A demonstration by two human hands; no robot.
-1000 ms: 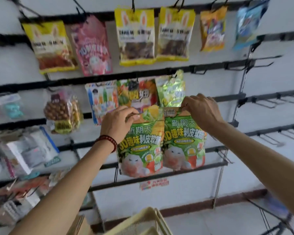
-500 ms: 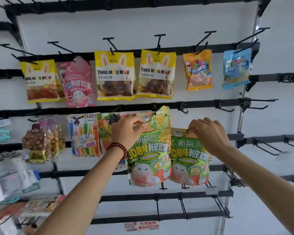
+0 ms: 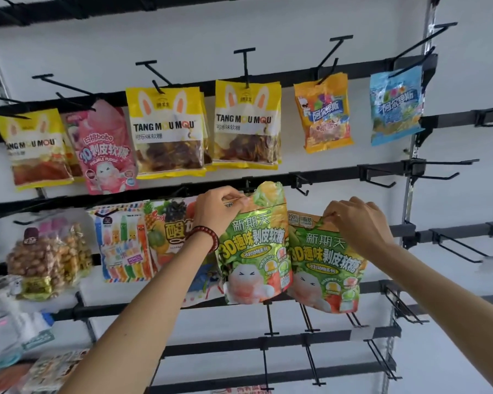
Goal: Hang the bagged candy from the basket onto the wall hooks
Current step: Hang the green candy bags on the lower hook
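Two green candy bags with white cartoon figures are held up against the wall rack. My left hand (image 3: pixel 217 211), with a red bead bracelet on its wrist, pinches the top of the left green bag (image 3: pixel 254 251) just under the second black rail. My right hand (image 3: pixel 356 223) grips the top edge of the right green bag (image 3: pixel 325 268), which sits a little lower. An empty black hook (image 3: pixel 302 184) juts from the rail (image 3: pixel 339 174) above and between the two bags. The basket is out of view.
Yellow rabbit-ear bags (image 3: pixel 167 132), a pink bag (image 3: pixel 106 149), an orange bag (image 3: pixel 322 115) and a blue bag (image 3: pixel 396 106) hang on the upper rail. Colourful bags (image 3: pixel 125 245) and a nut bag (image 3: pixel 46 260) hang to the left. Bare hooks (image 3: pixel 456 245) stick out at right and below.
The view has tilted upward, so the basket dropped out of sight. Both hands have lifted the two green bags higher along the rack, the left bag slightly above the right.
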